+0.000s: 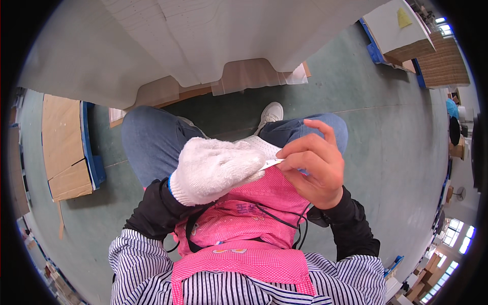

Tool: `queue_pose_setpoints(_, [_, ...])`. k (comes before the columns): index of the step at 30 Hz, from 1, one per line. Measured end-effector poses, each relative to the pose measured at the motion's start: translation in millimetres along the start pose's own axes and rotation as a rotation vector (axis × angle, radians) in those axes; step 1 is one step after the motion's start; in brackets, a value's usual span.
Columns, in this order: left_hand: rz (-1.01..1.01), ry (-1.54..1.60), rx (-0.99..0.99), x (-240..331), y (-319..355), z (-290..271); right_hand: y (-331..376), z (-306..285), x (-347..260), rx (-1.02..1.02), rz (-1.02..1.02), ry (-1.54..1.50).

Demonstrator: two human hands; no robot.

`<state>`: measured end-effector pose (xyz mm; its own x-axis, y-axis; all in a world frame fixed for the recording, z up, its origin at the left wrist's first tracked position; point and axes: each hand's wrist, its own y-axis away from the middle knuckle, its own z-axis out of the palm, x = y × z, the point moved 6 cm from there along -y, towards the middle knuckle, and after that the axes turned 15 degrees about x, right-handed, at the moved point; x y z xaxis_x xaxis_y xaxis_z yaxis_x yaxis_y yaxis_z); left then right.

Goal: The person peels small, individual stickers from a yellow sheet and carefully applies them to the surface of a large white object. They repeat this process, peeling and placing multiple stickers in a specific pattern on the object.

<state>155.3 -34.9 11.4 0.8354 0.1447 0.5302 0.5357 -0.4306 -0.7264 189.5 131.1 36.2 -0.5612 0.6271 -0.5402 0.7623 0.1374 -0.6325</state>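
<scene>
My left hand [216, 168] wears a white knitted work glove with a blue edge at the cuff. Its fingers are closed on one end of a small white strip [271, 163] with dark marks. The thumb and index finger of my bare right hand [317, 165] pinch the strip's other end, its remaining fingers loosely raised. Behind the strip, between my knees, a white piece with small dots [263, 146] shows in part; its kind cannot be made out. Both hands are held above my lap, over a pink checked apron [244, 262].
Ahead of my knees stands a large pale stack of moulded sheets [203, 35], with cardboard and clear film beneath. Brown cardboard [66, 147] lies on a blue pallet at the left. More stacked boards [401, 28] stand at the far right on the green floor [376, 132].
</scene>
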Motion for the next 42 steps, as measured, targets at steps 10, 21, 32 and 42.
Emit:
queue_pose_setpoints(10, [-0.102, 0.045, -0.079, -0.5, -2.4, 2.7, 4.0, -1.1, 1.3, 0.029, 0.007, 0.024])
queue_pose_setpoints(21, [-0.331, 0.056, -0.175, -5.0, 2.7, 8.8, 0.6, 7.6, -1.2, 0.000, 0.037, 0.021])
queue_pose_setpoints(32, [-1.121, 0.448, -0.110, -27.3, 33.6, 17.9, 10.4, 17.7, 15.7, -0.059, 0.240, -0.021])
queue_pose_setpoints(42, [-0.976, 0.300, -0.097, -20.3, 29.4, 23.6, 5.8, 20.3, 12.9, -0.045, 0.256, 0.022])
